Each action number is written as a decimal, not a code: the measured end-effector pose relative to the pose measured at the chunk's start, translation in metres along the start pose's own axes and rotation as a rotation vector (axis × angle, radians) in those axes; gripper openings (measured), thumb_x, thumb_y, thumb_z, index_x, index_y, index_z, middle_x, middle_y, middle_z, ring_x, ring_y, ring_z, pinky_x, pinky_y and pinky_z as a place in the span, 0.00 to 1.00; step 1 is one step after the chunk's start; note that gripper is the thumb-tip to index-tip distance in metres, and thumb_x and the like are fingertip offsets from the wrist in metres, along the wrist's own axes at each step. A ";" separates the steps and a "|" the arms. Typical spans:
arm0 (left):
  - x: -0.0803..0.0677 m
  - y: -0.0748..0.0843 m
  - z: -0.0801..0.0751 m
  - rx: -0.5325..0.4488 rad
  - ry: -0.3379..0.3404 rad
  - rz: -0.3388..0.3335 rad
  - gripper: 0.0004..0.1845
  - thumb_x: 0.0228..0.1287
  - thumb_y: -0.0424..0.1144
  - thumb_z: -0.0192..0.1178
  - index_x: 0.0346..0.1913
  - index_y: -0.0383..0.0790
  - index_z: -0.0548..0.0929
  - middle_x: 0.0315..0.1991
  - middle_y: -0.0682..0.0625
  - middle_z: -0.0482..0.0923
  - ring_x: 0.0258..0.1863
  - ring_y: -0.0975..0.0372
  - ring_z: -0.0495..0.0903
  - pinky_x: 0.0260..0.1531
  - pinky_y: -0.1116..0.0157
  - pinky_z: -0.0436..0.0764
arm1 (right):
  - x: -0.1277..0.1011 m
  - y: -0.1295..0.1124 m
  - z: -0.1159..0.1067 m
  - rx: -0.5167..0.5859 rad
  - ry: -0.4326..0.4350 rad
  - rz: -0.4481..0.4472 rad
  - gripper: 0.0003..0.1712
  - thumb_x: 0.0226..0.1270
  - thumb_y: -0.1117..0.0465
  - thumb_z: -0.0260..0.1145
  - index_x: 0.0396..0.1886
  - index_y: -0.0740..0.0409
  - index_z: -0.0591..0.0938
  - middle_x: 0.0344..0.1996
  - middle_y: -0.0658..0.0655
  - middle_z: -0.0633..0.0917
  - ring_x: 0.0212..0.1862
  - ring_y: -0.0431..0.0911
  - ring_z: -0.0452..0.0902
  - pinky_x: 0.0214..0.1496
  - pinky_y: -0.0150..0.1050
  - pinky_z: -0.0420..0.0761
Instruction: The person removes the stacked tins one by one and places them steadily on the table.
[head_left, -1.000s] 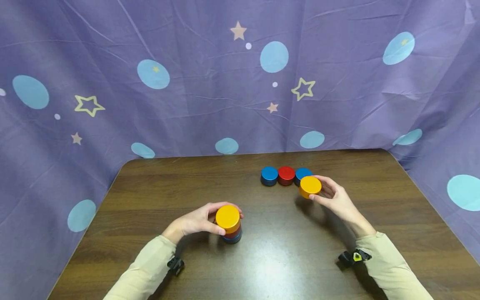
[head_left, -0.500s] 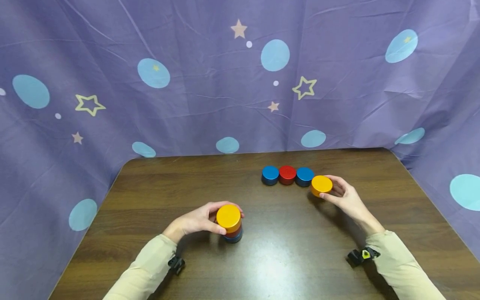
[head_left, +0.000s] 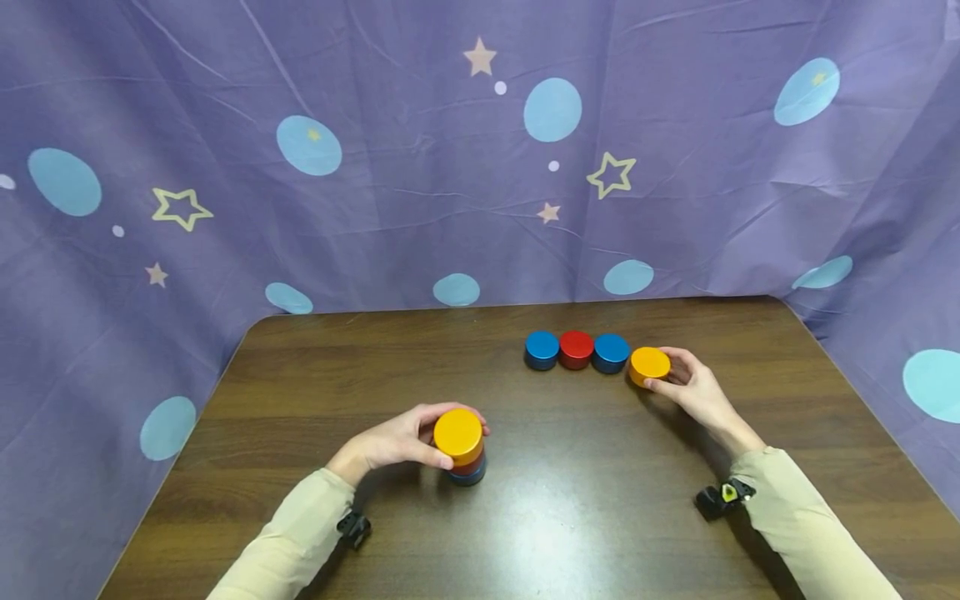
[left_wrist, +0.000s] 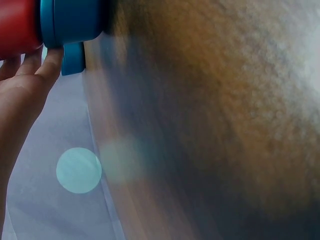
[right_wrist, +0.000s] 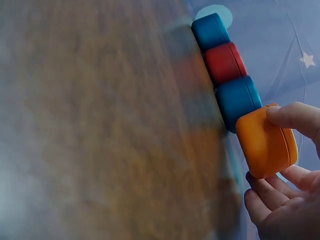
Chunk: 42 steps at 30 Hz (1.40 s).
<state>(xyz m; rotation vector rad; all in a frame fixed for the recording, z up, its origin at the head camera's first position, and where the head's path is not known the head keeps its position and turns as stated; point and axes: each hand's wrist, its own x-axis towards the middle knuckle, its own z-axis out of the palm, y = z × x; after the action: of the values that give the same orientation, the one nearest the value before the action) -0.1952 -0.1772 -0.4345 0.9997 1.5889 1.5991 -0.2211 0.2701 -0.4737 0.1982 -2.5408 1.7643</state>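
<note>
My left hand [head_left: 401, 439] grips a short stack of round discs [head_left: 461, 447] at the table's near middle: orange on top, red under it, blue at the bottom. In the left wrist view my fingers touch the red disc [left_wrist: 17, 27] and blue disc [left_wrist: 72, 20]. My right hand [head_left: 686, 385] pinches an orange disc [head_left: 648, 365] [right_wrist: 265, 141] at the right end of a row, beside a blue disc [head_left: 611, 352] [right_wrist: 237, 100]. A red disc [head_left: 576, 348] [right_wrist: 224, 62] and another blue disc [head_left: 542, 349] [right_wrist: 210, 30] lie further left in that row.
The dark wooden table [head_left: 375, 358] has rounded far corners. A purple cloth with blue dots and stars [head_left: 420, 167] hangs close behind and on both sides of it.
My right hand has carried the orange disc right and down, from in front of the right blue disc to the row's right end. The left hand and its stack have stayed put.
</note>
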 end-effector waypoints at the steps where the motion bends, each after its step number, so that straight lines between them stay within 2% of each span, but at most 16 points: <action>1: 0.000 0.000 0.000 0.001 0.000 0.000 0.30 0.63 0.30 0.64 0.65 0.27 0.66 0.62 0.27 0.67 0.62 0.48 0.69 0.62 0.54 0.66 | 0.001 0.001 0.000 -0.013 0.005 0.006 0.35 0.62 0.68 0.69 0.65 0.74 0.64 0.58 0.74 0.72 0.48 0.28 0.72 0.51 0.21 0.71; 4: 0.000 -0.001 0.000 0.002 0.002 0.001 0.29 0.62 0.30 0.64 0.65 0.29 0.67 0.61 0.29 0.68 0.62 0.47 0.69 0.62 0.54 0.67 | 0.005 0.002 -0.001 -0.037 0.013 0.016 0.35 0.62 0.68 0.69 0.65 0.74 0.64 0.58 0.75 0.72 0.49 0.32 0.73 0.51 0.21 0.71; 6: 0.000 -0.001 0.000 0.003 0.003 0.000 0.29 0.62 0.30 0.64 0.65 0.30 0.67 0.61 0.29 0.68 0.62 0.47 0.69 0.62 0.54 0.66 | 0.007 0.003 -0.001 -0.049 0.017 0.022 0.35 0.62 0.68 0.69 0.64 0.75 0.64 0.58 0.75 0.73 0.52 0.40 0.75 0.51 0.22 0.71; 9: 0.000 -0.001 0.000 0.000 0.004 -0.004 0.29 0.63 0.31 0.64 0.65 0.29 0.67 0.61 0.28 0.67 0.62 0.47 0.69 0.62 0.53 0.66 | 0.011 0.003 -0.002 -0.062 0.018 0.033 0.35 0.62 0.68 0.68 0.64 0.75 0.64 0.58 0.75 0.72 0.57 0.55 0.72 0.57 0.29 0.72; 12: 0.000 -0.001 0.000 -0.002 0.005 -0.008 0.30 0.62 0.31 0.64 0.65 0.27 0.66 0.62 0.27 0.67 0.62 0.48 0.69 0.62 0.54 0.66 | 0.015 0.005 -0.003 -0.072 0.018 0.039 0.35 0.62 0.68 0.68 0.64 0.76 0.63 0.58 0.76 0.71 0.59 0.62 0.69 0.59 0.32 0.72; 13: 0.000 -0.001 0.000 -0.002 0.005 -0.009 0.31 0.62 0.31 0.64 0.65 0.27 0.66 0.62 0.27 0.67 0.62 0.48 0.69 0.63 0.54 0.66 | 0.016 0.005 -0.003 -0.071 0.017 0.037 0.36 0.62 0.68 0.68 0.64 0.76 0.63 0.58 0.76 0.71 0.59 0.62 0.69 0.58 0.31 0.72; 17: 0.000 -0.001 0.000 0.005 0.003 -0.005 0.31 0.62 0.31 0.64 0.65 0.26 0.65 0.61 0.29 0.68 0.62 0.48 0.69 0.63 0.54 0.66 | 0.020 0.008 -0.003 -0.055 0.011 0.031 0.35 0.62 0.69 0.68 0.64 0.77 0.63 0.58 0.77 0.72 0.50 0.43 0.75 0.49 0.21 0.71; 19: 0.001 -0.001 0.000 0.007 0.002 -0.004 0.31 0.62 0.31 0.64 0.65 0.25 0.65 0.61 0.29 0.68 0.62 0.47 0.69 0.63 0.54 0.66 | 0.021 0.008 -0.004 -0.059 0.001 0.033 0.35 0.62 0.69 0.68 0.64 0.77 0.63 0.58 0.77 0.72 0.48 0.40 0.75 0.47 0.20 0.71; 20: 0.001 -0.001 0.000 0.008 0.002 -0.004 0.31 0.62 0.31 0.64 0.65 0.24 0.64 0.61 0.29 0.68 0.62 0.47 0.69 0.63 0.54 0.66 | 0.022 0.008 -0.004 -0.060 -0.006 0.037 0.35 0.62 0.69 0.67 0.64 0.76 0.63 0.58 0.77 0.72 0.49 0.41 0.75 0.47 0.20 0.71; 22: 0.001 -0.001 0.000 0.008 0.003 -0.006 0.32 0.62 0.31 0.64 0.65 0.23 0.64 0.61 0.30 0.68 0.62 0.48 0.68 0.63 0.54 0.65 | 0.024 0.007 -0.004 -0.067 -0.023 0.044 0.35 0.63 0.68 0.67 0.65 0.76 0.63 0.59 0.76 0.71 0.53 0.51 0.75 0.48 0.21 0.70; 25: 0.000 0.000 0.000 0.005 0.004 -0.008 0.31 0.62 0.32 0.65 0.65 0.26 0.65 0.62 0.31 0.69 0.62 0.48 0.68 0.63 0.54 0.65 | 0.026 0.007 -0.005 -0.069 -0.045 0.052 0.36 0.63 0.68 0.66 0.66 0.76 0.61 0.61 0.77 0.69 0.58 0.63 0.69 0.51 0.24 0.69; 30: 0.001 0.000 -0.001 0.006 0.005 -0.004 0.30 0.62 0.33 0.65 0.65 0.31 0.68 0.61 0.35 0.71 0.62 0.48 0.69 0.63 0.53 0.66 | 0.027 0.004 -0.006 -0.082 -0.061 0.054 0.37 0.64 0.67 0.66 0.67 0.75 0.60 0.61 0.76 0.69 0.60 0.63 0.67 0.53 0.28 0.68; 37: 0.001 -0.001 -0.002 0.010 0.005 -0.004 0.30 0.62 0.34 0.65 0.65 0.30 0.67 0.62 0.35 0.71 0.62 0.47 0.69 0.63 0.53 0.66 | 0.027 0.004 -0.008 -0.071 -0.081 0.062 0.38 0.64 0.66 0.66 0.69 0.74 0.59 0.62 0.76 0.68 0.60 0.64 0.67 0.52 0.27 0.67; 39: 0.001 -0.002 -0.002 0.012 0.005 -0.006 0.30 0.62 0.34 0.65 0.65 0.30 0.67 0.62 0.36 0.71 0.62 0.47 0.69 0.63 0.52 0.66 | 0.027 0.003 -0.009 -0.064 -0.091 0.068 0.39 0.65 0.65 0.66 0.70 0.72 0.58 0.63 0.75 0.67 0.61 0.64 0.66 0.54 0.30 0.67; 42: -0.001 -0.002 -0.001 0.014 0.008 -0.012 0.30 0.63 0.35 0.65 0.66 0.32 0.67 0.62 0.37 0.71 0.62 0.48 0.69 0.62 0.52 0.66 | 0.027 0.003 -0.011 -0.047 -0.103 0.074 0.41 0.65 0.65 0.66 0.71 0.71 0.57 0.65 0.75 0.65 0.63 0.64 0.64 0.60 0.40 0.67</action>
<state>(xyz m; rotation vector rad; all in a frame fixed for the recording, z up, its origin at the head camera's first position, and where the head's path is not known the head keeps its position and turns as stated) -0.1962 -0.1782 -0.4364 0.9907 1.6107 1.5877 -0.2490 0.2787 -0.4696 0.2004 -2.6917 1.7620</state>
